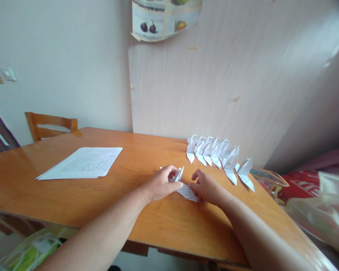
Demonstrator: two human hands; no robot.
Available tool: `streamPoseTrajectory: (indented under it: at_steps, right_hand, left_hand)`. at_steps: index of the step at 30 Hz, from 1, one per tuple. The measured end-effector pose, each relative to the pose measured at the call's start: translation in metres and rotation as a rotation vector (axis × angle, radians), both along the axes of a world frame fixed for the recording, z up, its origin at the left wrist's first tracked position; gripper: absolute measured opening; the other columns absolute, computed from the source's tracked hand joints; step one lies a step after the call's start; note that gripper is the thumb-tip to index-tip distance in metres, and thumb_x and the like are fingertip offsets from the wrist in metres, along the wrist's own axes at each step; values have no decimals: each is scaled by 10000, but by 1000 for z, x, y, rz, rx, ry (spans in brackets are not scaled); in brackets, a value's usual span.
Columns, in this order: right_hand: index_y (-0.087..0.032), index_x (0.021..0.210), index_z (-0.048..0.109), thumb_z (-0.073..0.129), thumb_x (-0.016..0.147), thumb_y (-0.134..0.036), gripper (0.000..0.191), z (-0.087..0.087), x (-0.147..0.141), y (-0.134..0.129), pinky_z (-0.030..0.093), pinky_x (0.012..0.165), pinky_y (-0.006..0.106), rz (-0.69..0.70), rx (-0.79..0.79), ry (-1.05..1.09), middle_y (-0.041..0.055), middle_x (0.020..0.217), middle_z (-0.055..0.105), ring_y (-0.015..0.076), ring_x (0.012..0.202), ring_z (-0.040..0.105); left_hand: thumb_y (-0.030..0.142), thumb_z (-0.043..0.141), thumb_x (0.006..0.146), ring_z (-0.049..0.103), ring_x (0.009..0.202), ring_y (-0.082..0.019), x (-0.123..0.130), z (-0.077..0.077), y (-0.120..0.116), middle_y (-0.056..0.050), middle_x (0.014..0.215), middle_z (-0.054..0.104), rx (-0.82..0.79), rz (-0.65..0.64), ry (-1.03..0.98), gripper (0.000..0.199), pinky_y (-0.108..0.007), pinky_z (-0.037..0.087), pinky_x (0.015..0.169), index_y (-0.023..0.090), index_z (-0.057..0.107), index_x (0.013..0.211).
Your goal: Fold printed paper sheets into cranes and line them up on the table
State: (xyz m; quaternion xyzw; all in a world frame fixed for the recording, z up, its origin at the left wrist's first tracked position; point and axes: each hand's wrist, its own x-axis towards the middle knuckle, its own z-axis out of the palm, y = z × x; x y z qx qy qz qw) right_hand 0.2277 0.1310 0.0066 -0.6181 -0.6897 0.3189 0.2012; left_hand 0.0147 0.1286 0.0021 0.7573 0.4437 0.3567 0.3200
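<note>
A folded paper crane [187, 192], made of white printed paper, lies low over the table between my hands. My left hand [164, 183] pinches its upright folded part between thumb and fingers. My right hand [207, 187] has its fingers curled, with the thumb and lower fingers on the flat printed wing at the right. The left hand covers part of the paper. To the right and further back, several finished-looking paper cranes [230, 165] of the same printed paper stand in close rows.
A stack of printed sheets [87, 162] lies on the left of the wooden table [138, 222]. A wooden chair [55, 122] stands behind the far left edge. Plastic bags [305, 188] crowd the right edge, and another bag [36, 250] hangs below at the left. The wall borders the back.
</note>
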Motion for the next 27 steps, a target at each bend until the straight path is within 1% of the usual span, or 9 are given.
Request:
streamPoseTrajectory:
  at_steps: [1, 3, 6, 8, 11, 15, 21, 25, 27]
  right_hand:
    - [-201, 1054, 454, 589, 835, -226, 259, 0, 0, -1, 369, 394, 245, -3, -29, 35, -50, 505, 582, 187, 387, 587]
    - [-215, 1038, 446, 600, 819, -215, 267, 0, -1, -2, 388, 371, 249, -5, -56, 91, -66, 477, 562, 197, 377, 591]
    - [-227, 995, 453, 609, 809, -222, 243, 0, -2, -3, 406, 364, 243, 17, -102, 161, -59, 483, 583, 192, 381, 604]
    - [-226, 961, 466, 605, 809, -222, 206, 0, -3, -3, 400, 367, 226, 43, -122, 176, -52, 486, 597, 172, 373, 596]
    - [-218, 919, 484, 600, 808, -207, 161, 0, -3, -1, 364, 370, 204, 65, -51, 154, -67, 474, 572, 141, 365, 571]
    - [-207, 924, 509, 610, 792, -174, 169, -1, -1, 2, 360, 390, 205, 75, 71, 169, -86, 549, 539, 112, 398, 554]
    - [-197, 946, 589, 602, 806, -161, 145, -1, -5, 1, 334, 443, 205, 158, 132, 173, -76, 559, 538, 104, 470, 529]
    - [-198, 863, 602, 593, 838, -195, 27, -4, -8, 1, 326, 476, 218, 145, 176, 133, -63, 538, 548, 106, 468, 492]
    - [-204, 832, 593, 585, 843, -208, 14, -6, -8, 2, 331, 484, 223, 137, 190, 134, -60, 537, 551, 111, 473, 492]
  left_hand:
    - [361, 712, 746, 597, 912, -216, -1, -1, 0, -30, 982, 658, -7, -19, 6, 322, -316, 475, 788, 224, 623, 1023]
    - [340, 705, 746, 603, 868, -211, -1, -4, 3, -27, 950, 664, -7, -11, 22, 306, -310, 473, 760, 220, 626, 1016]
    - [264, 652, 762, 613, 818, -210, 0, -10, 8, -33, 898, 680, 6, 46, 30, 192, -306, 467, 737, 208, 648, 946]
    - [247, 633, 773, 620, 813, -215, 0, -13, 11, -38, 874, 693, 4, 52, 21, 137, -305, 465, 734, 205, 666, 900]
    - [264, 625, 796, 625, 805, -214, 1, -17, 15, -30, 845, 706, -11, 34, -1, 109, -299, 467, 732, 207, 681, 871]
    - [303, 631, 814, 630, 794, -207, 1, -20, 18, -20, 846, 717, -23, 24, 3, 130, -294, 471, 731, 213, 689, 888]
    - [346, 646, 820, 632, 796, -206, 2, -21, 19, -21, 851, 720, -22, 31, 16, 152, -282, 467, 726, 215, 688, 884]
    - [343, 648, 817, 619, 771, -199, 2, -21, 19, -16, 810, 706, -24, 30, 23, 143, -269, 458, 702, 210, 680, 858]
    - [340, 648, 816, 611, 760, -194, 2, -22, 20, -11, 799, 698, -18, 32, 29, 137, -263, 452, 691, 211, 675, 852]
